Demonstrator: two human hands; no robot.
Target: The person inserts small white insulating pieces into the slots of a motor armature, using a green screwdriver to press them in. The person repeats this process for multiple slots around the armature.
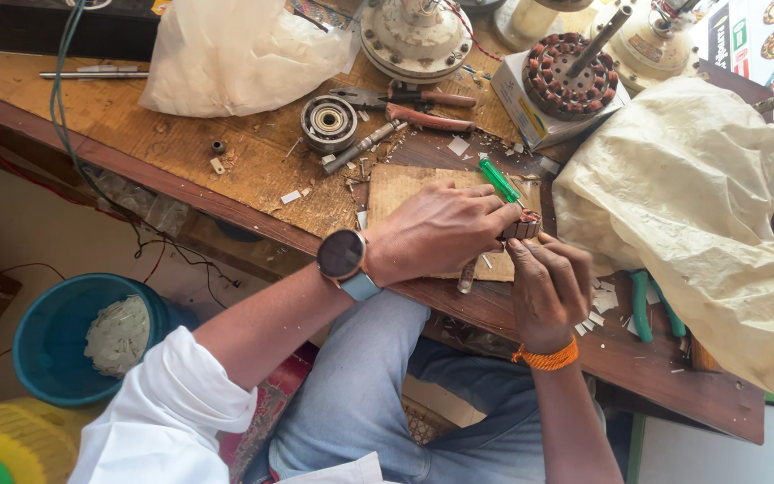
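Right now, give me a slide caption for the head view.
Left hand and right hand grip a small wound motor part over a cluttered wooden workbench, green screwdriver alongside.

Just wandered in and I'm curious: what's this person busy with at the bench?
A person sits at a cluttered wooden workbench, both hands together over a small wound motor part resting on a piece of cardboard. The left hand, with a watch on its wrist, steadies the part, and the right hand works at it from below. A green-handled screwdriver lies just beside them. Pliers, a bearing and a larger copper-wound stator sit farther back.
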